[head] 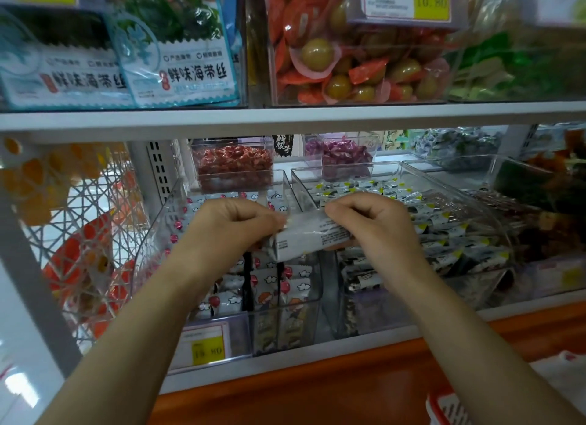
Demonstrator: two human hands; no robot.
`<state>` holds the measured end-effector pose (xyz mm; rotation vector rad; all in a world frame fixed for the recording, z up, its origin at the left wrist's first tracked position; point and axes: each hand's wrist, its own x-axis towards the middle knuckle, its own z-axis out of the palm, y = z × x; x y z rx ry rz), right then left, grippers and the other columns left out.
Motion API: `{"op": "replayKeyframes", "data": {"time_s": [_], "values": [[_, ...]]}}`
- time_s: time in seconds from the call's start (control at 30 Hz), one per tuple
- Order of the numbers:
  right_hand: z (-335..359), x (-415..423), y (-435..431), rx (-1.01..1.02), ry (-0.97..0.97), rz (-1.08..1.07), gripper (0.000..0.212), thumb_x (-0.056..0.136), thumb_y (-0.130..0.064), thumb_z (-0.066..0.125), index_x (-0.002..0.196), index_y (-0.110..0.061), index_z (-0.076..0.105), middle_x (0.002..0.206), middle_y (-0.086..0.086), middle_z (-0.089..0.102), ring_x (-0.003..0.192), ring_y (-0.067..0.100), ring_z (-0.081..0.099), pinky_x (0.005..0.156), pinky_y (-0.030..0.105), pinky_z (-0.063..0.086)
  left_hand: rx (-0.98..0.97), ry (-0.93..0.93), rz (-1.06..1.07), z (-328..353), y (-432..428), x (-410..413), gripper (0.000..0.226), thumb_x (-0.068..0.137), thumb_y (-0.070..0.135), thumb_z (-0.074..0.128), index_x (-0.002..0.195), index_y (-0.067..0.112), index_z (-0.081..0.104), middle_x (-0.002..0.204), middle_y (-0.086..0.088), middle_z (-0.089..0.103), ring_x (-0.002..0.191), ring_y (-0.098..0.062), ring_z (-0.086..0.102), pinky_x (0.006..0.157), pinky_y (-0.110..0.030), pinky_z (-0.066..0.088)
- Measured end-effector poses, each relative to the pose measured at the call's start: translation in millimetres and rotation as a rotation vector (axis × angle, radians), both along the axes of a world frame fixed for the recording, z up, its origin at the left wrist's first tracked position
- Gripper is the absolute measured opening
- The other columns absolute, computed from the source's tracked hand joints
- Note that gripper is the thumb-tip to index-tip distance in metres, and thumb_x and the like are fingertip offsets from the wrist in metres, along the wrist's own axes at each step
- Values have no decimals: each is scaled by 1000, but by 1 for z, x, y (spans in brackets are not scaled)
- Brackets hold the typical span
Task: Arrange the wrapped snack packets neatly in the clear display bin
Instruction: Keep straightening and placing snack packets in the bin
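Bin (158, 228): clear, glossy hard plastic. Packet (304, 237): shiny white plastic film, crinkled. Shelf (285, 117): smooth matt white, probably painted metal. Ledge (317, 388): glossy orange, smooth.

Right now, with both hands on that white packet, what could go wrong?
Left hand and right hand pinch the white packet by its ends; it could slip. It hangs over the wall between the clear bin and the dark-packet bin, so it might land in the wrong one.

Left hand (233, 223), right hand (369, 217), both pinching (fingers curled), forearms raised
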<state>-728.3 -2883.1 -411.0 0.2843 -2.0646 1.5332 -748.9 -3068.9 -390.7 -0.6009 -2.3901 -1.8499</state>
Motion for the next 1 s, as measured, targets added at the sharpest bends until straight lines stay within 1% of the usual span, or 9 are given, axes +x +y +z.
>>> {"op": "replayKeyframes", "data": {"time_s": [0.13, 0.2, 0.27, 0.37, 0.47, 0.57, 0.67, 0.77, 1.0], "values": [[1, 2, -1, 1, -11, 26, 18, 85, -15, 65, 70, -23, 72, 63, -14, 66, 62, 0, 59, 58, 15, 48, -31, 16, -26, 2, -6, 0, 15, 78, 23, 67, 67, 30, 76, 71, 13, 73, 68, 1, 67, 57, -5, 46], [0, 2, -2, -1, -7, 8, 18, 85, -16, 65, 70, -24, 71, 64, -12, 67, 64, 3, 60, 61, 22, 49, -34, 24, -19, 2, -6, 0, 15, 79, 23, 67, 69, 28, 75, 71, 15, 72, 66, 3, 66, 55, -4, 45], [-2, 1, -4, -12, 25, -30, 18, 85, -17, 64, 70, -24, 71, 65, -6, 67, 65, 8, 60, 61, 25, 48, -8, 0, -11, 1, -4, 0, 15, 82, 22, 65, 71, 22, 75, 69, 12, 71, 62, 1, 65, 56, -7, 48], [-3, 0, -9, -18, 68, -78, 19, 87, -18, 63, 70, -26, 70, 64, -6, 66, 63, 9, 60, 61, 23, 49, -69, -24, -87, -2, 1, 0, 12, 77, 32, 66, 87, 27, 71, 88, 6, 70, 75, -8, 67, 65, -16, 54], [0, -1, -6, -49, -16, -28, 23, 87, -17, 64, 66, -25, 71, 68, 1, 68, 70, 21, 65, 64, 40, 58, -138, 25, -78, -5, 3, 0, 16, 80, 22, 69, 94, 28, 66, 96, 3, 66, 80, -12, 65, 65, -15, 53], [8, 0, 5, -118, -157, 135, 20, 87, -11, 62, 70, -14, 72, 69, 2, 69, 67, 17, 69, 51, 32, 58, -108, 53, -66, -3, 2, 1, 14, 82, 18, 67, 92, 27, 67, 87, 2, 68, 72, -9, 63, 60, -16, 50], [10, 0, 14, -115, -236, 194, 16, 89, -10, 60, 78, -7, 70, 71, 4, 70, 66, 16, 70, 50, 28, 57, -100, 65, -80, -2, 2, 0, 14, 83, 16, 66, 93, 26, 68, 81, 5, 67, 61, 4, 57, 52, -8, 43], [12, -1, 19, -118, -267, 247, 17, 89, -9, 58, 77, -8, 70, 68, -1, 72, 66, 14, 70, 50, 25, 56, -107, 74, -92, -2, 2, 0, 15, 83, 16, 65, 91, 28, 68, 80, 7, 67, 61, 5, 57, 51, -6, 42], [10, -4, 26, -237, -323, 340, 16, 80, -14, 63, 68, -10, 73, 72, 2, 73, 69, 17, 71, 50, 29, 57, -109, 62, -115, -4, 1, -1, 17, 84, 17, 65, 91, 31, 69, 92, 2, 69, 84, -16, 64, 73, -24, 53]]}}
